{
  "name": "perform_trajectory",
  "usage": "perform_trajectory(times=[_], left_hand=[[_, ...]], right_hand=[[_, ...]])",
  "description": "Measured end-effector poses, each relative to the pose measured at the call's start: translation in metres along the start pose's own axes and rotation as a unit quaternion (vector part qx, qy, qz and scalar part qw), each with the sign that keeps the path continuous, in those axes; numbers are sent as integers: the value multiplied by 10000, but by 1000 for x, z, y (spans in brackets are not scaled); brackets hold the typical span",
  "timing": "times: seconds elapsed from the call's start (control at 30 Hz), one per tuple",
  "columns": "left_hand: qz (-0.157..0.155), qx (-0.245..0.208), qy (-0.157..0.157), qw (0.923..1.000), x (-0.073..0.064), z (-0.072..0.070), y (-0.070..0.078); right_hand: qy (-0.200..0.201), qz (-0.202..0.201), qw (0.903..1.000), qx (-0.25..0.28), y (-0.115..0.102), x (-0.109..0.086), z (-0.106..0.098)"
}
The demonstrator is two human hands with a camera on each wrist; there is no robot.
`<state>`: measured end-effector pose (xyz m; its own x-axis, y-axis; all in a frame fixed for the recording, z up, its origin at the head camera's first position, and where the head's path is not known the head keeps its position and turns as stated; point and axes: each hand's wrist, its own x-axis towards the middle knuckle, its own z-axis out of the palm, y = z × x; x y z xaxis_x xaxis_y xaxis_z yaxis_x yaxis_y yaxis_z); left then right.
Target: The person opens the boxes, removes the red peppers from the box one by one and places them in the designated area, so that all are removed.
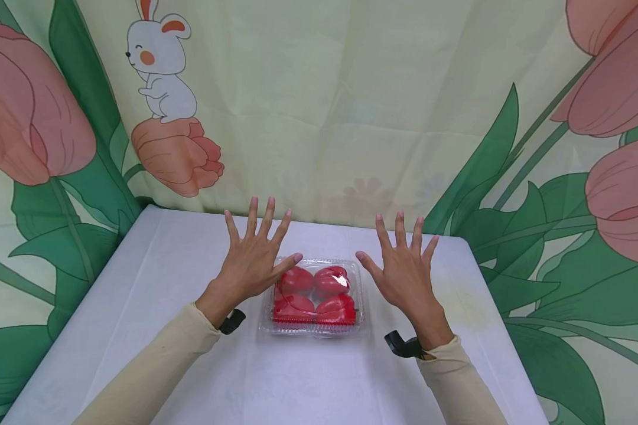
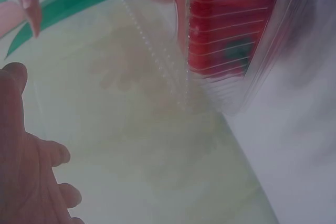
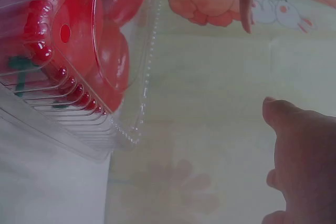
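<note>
A clear plastic clamshell box (image 1: pixel 313 332) sits on the table with its lid down. Inside are several smooth, rounded red pieces (image 1: pixel 296 280), tomato-like, with a bit of green visible through the box wall in both wrist views. My left hand (image 1: pixel 252 260) is held at the box's left side, fingers spread, its thumb overlapping the upper left corner in the head view. To the right of the box, my right hand (image 1: pixel 406 274) also has its fingers spread and straight. Neither hand holds anything. Both wrist views show a gap between the hand and the box.
A white cloth covers the table (image 1: pixel 191 378). Behind it hangs a pale curtain (image 1: pixel 319 118) printed with tulips and a rabbit. A black wrist camera (image 1: pixel 233 321) is strapped under the left wrist, and another (image 1: pixel 403 344) under the right.
</note>
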<state>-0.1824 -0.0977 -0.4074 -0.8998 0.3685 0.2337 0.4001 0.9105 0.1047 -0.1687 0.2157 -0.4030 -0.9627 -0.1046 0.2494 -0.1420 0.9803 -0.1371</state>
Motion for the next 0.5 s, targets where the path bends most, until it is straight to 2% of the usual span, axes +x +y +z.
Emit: perform_trajectory(times=[0.3,0.43,0.5], left_hand=[[-16,-23,-64,10000,1,4,1],[0,-162,-72,9998,1,5,1],[-45,-438,-81,9990,0,5,0]], right_hand=[[-8,8,10000,-26,0,0,2],[196,-41,9998,61,-3,-4,2],[393,-128,9990,194,-7,-7,3]])
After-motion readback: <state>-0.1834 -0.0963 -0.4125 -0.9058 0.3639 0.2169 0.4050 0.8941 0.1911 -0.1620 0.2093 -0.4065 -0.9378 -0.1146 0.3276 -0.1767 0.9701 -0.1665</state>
